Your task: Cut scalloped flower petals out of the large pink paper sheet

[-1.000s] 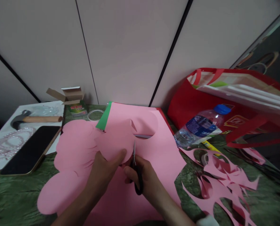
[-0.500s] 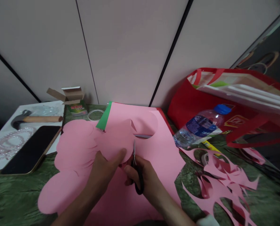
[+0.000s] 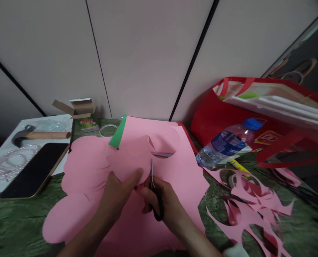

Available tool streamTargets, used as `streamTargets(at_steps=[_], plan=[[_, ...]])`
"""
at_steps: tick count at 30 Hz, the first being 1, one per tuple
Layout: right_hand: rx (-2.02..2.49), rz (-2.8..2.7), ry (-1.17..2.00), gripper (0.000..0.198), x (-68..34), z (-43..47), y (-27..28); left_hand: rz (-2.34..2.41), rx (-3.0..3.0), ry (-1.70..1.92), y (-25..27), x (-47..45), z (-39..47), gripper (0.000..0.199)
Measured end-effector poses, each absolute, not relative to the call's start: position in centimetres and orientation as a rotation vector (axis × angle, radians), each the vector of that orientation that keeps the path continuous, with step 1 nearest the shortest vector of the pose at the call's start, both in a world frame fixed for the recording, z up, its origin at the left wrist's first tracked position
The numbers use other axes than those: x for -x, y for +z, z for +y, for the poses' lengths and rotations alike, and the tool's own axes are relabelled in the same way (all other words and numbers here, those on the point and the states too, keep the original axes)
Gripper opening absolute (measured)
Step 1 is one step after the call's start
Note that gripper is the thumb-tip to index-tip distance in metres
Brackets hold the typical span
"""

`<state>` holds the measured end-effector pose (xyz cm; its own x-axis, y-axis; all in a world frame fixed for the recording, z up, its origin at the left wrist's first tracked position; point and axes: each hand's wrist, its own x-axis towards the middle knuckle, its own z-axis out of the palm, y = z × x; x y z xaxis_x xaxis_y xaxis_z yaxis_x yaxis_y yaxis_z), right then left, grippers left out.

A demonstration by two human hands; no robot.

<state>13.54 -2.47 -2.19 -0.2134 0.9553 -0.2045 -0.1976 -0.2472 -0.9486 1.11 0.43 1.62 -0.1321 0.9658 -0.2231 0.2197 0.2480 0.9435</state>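
Between thumb and fingers, my left hand pinches a piece of pink paper with a rounded edge. My right hand is closed round the dark handles of a pair of scissors, whose blades point away from me along the right edge of that piece. Under both hands lies a larger pink sheet with a curved cut-out near its top. To the left, several rounded pink paper cut-outs overlap in a pile. A green sheet shows beneath the pink paper.
Pink paper scraps lie at right, near a tilted water bottle and a red bag. On the left are a hammer, a phone, bead strings and an opened small box. A pale wall stands behind.
Hardly anything differs. The scissors and my right hand have shifted very slightly; my left hand keeps its pinch on the pink paper.
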Motion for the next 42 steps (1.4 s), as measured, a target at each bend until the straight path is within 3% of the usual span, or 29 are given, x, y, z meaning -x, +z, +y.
streamTargets(at_steps=[15,42], plan=[[1.108,-1.051,1.618,0.028,-13.47,-2.47,-2.19,1.573,-1.134,0.989,2.35,-1.31,0.45,0.027],[1.134,-1.042,1.625,0.026,-13.45,-2.51,-2.25,1.668,-1.106,0.874,2.38,-1.16,0.51,0.033]])
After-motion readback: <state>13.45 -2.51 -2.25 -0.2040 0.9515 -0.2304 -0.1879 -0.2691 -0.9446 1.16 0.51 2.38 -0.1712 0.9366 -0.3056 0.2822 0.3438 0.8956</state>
